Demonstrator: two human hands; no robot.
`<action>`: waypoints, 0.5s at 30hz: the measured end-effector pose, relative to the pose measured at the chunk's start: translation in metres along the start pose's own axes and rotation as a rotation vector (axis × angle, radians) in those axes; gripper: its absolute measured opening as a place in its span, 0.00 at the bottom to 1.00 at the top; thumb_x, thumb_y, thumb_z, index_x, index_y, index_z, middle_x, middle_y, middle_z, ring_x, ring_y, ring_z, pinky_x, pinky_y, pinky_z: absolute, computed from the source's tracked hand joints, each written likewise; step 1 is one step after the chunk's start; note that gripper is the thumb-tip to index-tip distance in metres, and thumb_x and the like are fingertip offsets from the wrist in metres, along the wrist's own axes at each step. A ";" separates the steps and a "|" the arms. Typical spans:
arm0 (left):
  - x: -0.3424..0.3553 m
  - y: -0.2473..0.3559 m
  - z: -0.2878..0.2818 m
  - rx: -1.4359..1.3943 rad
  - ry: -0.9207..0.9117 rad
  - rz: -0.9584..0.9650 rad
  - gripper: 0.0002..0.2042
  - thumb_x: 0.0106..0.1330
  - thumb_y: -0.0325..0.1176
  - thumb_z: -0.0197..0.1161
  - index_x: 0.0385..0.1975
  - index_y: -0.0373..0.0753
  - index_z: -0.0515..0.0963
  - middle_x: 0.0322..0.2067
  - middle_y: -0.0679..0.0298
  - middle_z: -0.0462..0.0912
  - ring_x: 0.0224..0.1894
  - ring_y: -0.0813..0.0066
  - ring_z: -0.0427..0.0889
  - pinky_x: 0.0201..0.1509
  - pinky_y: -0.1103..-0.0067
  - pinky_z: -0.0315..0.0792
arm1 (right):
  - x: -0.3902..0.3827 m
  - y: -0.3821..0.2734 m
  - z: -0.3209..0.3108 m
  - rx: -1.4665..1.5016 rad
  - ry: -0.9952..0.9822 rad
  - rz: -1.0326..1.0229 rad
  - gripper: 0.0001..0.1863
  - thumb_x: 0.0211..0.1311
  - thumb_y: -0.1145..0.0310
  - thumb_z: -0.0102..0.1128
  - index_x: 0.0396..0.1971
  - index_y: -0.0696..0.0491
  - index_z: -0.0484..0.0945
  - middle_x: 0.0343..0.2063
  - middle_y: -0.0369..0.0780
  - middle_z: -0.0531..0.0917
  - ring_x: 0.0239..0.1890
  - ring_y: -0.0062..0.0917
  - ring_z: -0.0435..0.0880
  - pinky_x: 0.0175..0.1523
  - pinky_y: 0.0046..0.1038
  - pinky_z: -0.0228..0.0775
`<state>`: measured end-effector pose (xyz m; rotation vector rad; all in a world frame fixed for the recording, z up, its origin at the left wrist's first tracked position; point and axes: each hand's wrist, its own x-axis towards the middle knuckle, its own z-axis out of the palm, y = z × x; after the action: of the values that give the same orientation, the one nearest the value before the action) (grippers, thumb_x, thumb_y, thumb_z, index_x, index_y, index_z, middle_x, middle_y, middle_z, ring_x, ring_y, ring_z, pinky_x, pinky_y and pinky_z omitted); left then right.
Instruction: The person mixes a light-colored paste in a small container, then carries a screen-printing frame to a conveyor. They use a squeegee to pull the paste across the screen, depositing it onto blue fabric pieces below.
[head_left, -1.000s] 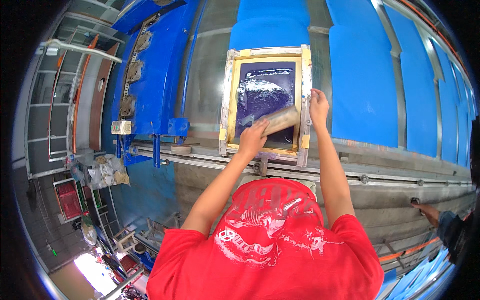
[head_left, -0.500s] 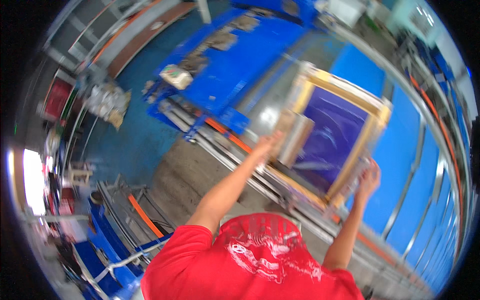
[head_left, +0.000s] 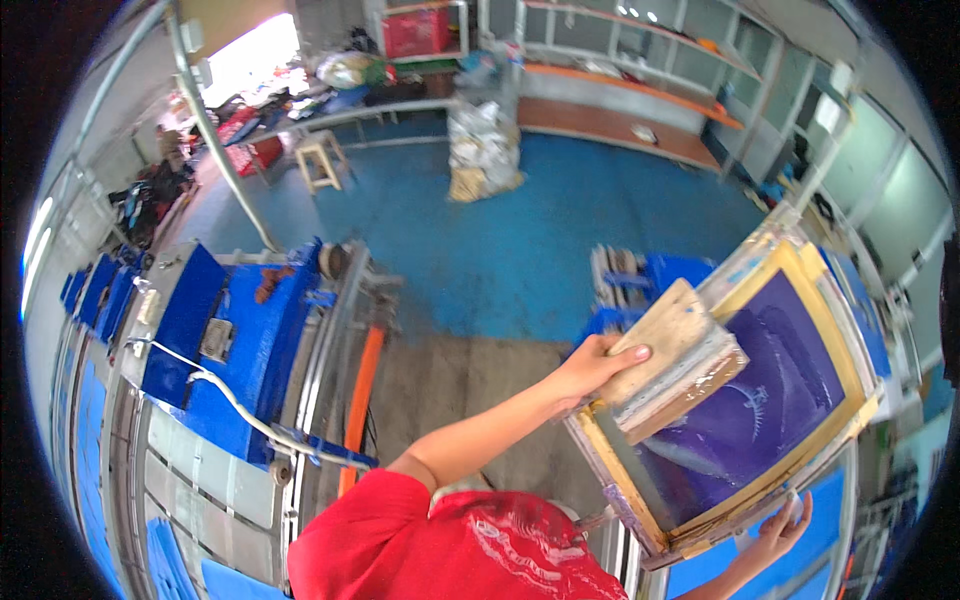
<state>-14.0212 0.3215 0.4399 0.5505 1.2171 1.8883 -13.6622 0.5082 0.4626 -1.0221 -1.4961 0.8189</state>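
Observation:
A screen printing frame [head_left: 848,425] with yellowish edges and a dark purple mesh [head_left: 765,400] is held tilted in front of me on the right. Across its left part lies a squeegee with a broad wooden handle [head_left: 668,345]. My left hand [head_left: 592,368] is closed on the squeegee at the frame's left side, thumb on top of the wood; its other fingers are partly hidden. Along the near right edge, my right hand [head_left: 778,530] grips the frame, its fingers bent up at the rim. Pale streaks mark the mesh.
Long printing tables with blue ends stand on the left [head_left: 255,345] and behind the frame [head_left: 680,270]. An orange rail [head_left: 362,400] runs along the left table. Farther off are a filled sack [head_left: 482,150], a wooden stool [head_left: 318,160] and shelving [head_left: 610,130].
My view has swung left, toward the aisle between the tables. The frame and squeegee have come away from the blue table and moved with both hands, now raised and turned.

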 end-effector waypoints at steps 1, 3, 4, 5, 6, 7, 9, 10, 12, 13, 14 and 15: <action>-0.006 0.014 -0.030 0.047 0.124 0.039 0.30 0.66 0.51 0.71 0.52 0.27 0.79 0.41 0.59 0.86 0.43 0.75 0.83 0.48 0.78 0.76 | 0.009 0.018 0.038 0.083 -0.073 -0.046 0.21 0.76 0.63 0.57 0.65 0.50 0.72 0.26 0.27 0.66 0.25 0.10 0.57 0.28 0.19 0.48; -0.025 0.036 -0.076 0.084 0.266 0.146 0.30 0.66 0.51 0.71 0.54 0.28 0.78 0.42 0.59 0.86 0.42 0.75 0.84 0.48 0.78 0.76 | 0.004 0.003 0.099 0.141 -0.256 -0.011 0.22 0.76 0.66 0.56 0.66 0.50 0.70 0.32 0.29 0.72 0.28 0.11 0.61 0.30 0.19 0.51; -0.033 0.045 -0.097 0.094 0.332 0.190 0.30 0.66 0.51 0.71 0.55 0.28 0.77 0.43 0.59 0.86 0.42 0.75 0.84 0.48 0.78 0.76 | 0.000 -0.010 0.128 0.155 -0.344 0.006 0.22 0.76 0.67 0.55 0.66 0.50 0.69 0.35 0.30 0.75 0.29 0.11 0.63 0.31 0.18 0.52; -0.041 0.046 -0.112 0.089 0.406 0.215 0.30 0.66 0.51 0.71 0.55 0.28 0.77 0.43 0.58 0.86 0.43 0.76 0.83 0.48 0.78 0.76 | 0.003 -0.016 0.156 0.208 -0.386 -0.015 0.19 0.76 0.68 0.55 0.63 0.50 0.72 0.25 0.27 0.66 0.23 0.11 0.58 0.28 0.19 0.49; -0.045 0.055 -0.137 0.099 0.475 0.239 0.30 0.66 0.51 0.70 0.55 0.28 0.77 0.44 0.58 0.86 0.43 0.76 0.83 0.48 0.79 0.76 | -0.004 -0.024 0.193 0.278 -0.443 0.029 0.19 0.76 0.68 0.55 0.63 0.50 0.72 0.24 0.26 0.67 0.23 0.11 0.58 0.28 0.19 0.50; -0.049 0.064 -0.160 0.095 0.547 0.221 0.29 0.67 0.49 0.70 0.56 0.28 0.77 0.45 0.59 0.86 0.43 0.78 0.83 0.49 0.79 0.76 | -0.011 -0.034 0.228 0.345 -0.503 0.074 0.18 0.76 0.68 0.56 0.62 0.50 0.72 0.24 0.26 0.67 0.23 0.10 0.59 0.27 0.18 0.51; -0.051 0.081 -0.204 0.102 0.648 0.262 0.28 0.68 0.47 0.70 0.56 0.28 0.77 0.46 0.59 0.85 0.43 0.79 0.83 0.49 0.79 0.76 | -0.015 -0.028 0.300 0.553 -0.654 0.258 0.18 0.75 0.69 0.56 0.61 0.51 0.73 0.24 0.25 0.68 0.23 0.09 0.59 0.27 0.16 0.53; -0.050 0.089 -0.225 0.104 0.699 0.281 0.27 0.68 0.46 0.69 0.56 0.28 0.77 0.46 0.59 0.85 0.43 0.79 0.83 0.49 0.79 0.76 | -0.018 -0.026 0.341 0.600 -0.693 0.289 0.18 0.74 0.70 0.57 0.61 0.50 0.73 0.25 0.26 0.68 0.23 0.08 0.59 0.28 0.16 0.52; -0.047 0.089 -0.270 0.145 0.835 0.315 0.26 0.69 0.45 0.69 0.55 0.27 0.78 0.44 0.60 0.86 0.44 0.79 0.83 0.50 0.79 0.76 | -0.028 -0.016 0.420 0.681 -0.762 0.362 0.18 0.73 0.71 0.57 0.61 0.49 0.73 0.28 0.26 0.69 0.25 0.08 0.58 0.28 0.16 0.49; -0.049 0.087 -0.295 0.175 0.899 0.279 0.26 0.69 0.45 0.69 0.54 0.27 0.78 0.43 0.60 0.86 0.43 0.79 0.83 0.50 0.79 0.76 | -0.034 -0.013 0.456 0.715 -0.834 0.360 0.17 0.72 0.72 0.57 0.59 0.49 0.74 0.29 0.26 0.70 0.24 0.07 0.59 0.27 0.15 0.50; -0.047 0.085 -0.318 0.192 0.956 0.227 0.26 0.68 0.45 0.69 0.54 0.27 0.78 0.43 0.60 0.86 0.43 0.79 0.83 0.49 0.79 0.76 | -0.041 -0.014 0.498 0.671 -0.857 0.380 0.16 0.71 0.73 0.57 0.56 0.50 0.77 0.31 0.26 0.73 0.25 0.07 0.59 0.27 0.13 0.50; -0.038 0.082 -0.340 0.215 1.015 0.247 0.26 0.68 0.47 0.70 0.53 0.28 0.79 0.41 0.61 0.86 0.40 0.78 0.83 0.46 0.79 0.77 | -0.049 -0.004 0.543 0.601 -0.877 0.286 0.15 0.70 0.74 0.57 0.54 0.50 0.79 0.34 0.26 0.75 0.25 0.07 0.61 0.28 0.13 0.52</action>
<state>-14.2735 0.0878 0.3663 -0.2378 2.0699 2.3424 -14.1963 0.4800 0.3561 -0.4120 -1.6306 1.9538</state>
